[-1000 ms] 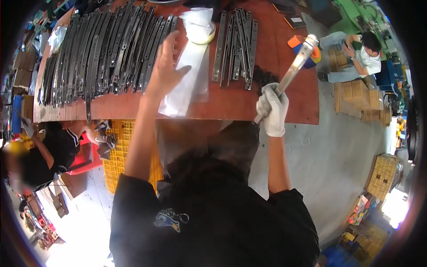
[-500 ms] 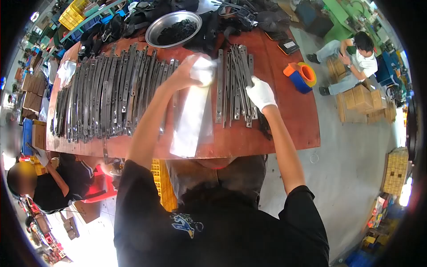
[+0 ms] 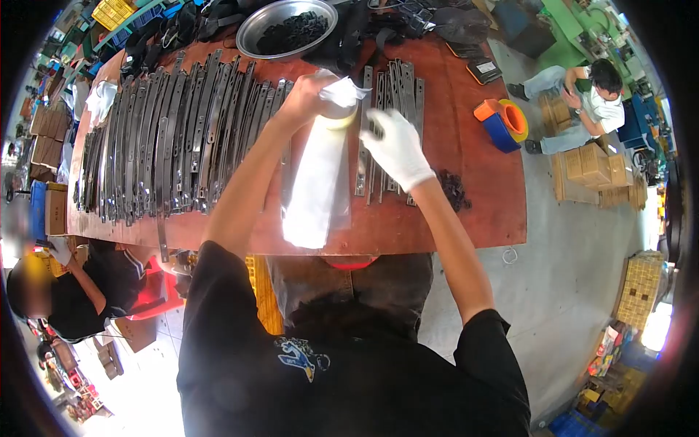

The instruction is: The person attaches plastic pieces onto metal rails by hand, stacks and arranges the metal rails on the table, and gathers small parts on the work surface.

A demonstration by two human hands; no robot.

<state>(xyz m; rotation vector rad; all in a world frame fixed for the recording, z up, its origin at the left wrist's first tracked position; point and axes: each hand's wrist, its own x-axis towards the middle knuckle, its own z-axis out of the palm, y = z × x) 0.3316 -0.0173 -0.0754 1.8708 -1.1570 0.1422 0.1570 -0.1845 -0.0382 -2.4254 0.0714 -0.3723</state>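
My left hand (image 3: 309, 97), bare, is closed on a crumpled white cloth-like piece (image 3: 344, 92), perhaps a glove; I cannot tell. Under it lies a long white sheet with clear plastic (image 3: 313, 189), with a pale yellow rounded edge at its top. My right hand (image 3: 397, 149) wears a white glove. Its thumb and fingers are apart and curved, with nothing visible between them. It hovers over a small bundle of dark metal strips (image 3: 408, 87), partly hiding them. A large row of similar metal strips (image 3: 175, 138) lies left of my left arm.
A metal bowl of small black parts (image 3: 291, 33) stands at the table's back. Orange and blue tape-like rings (image 3: 502, 124) sit on the right, and black small pieces (image 3: 453, 191) near my right wrist. One person (image 3: 80, 284) works at left; another (image 3: 593, 102) sits at right.
My right hand has moved left off the strips toward my left hand, and its fingers have spread. The white piece in my left hand has shifted slightly up. The small black pieces now show more.
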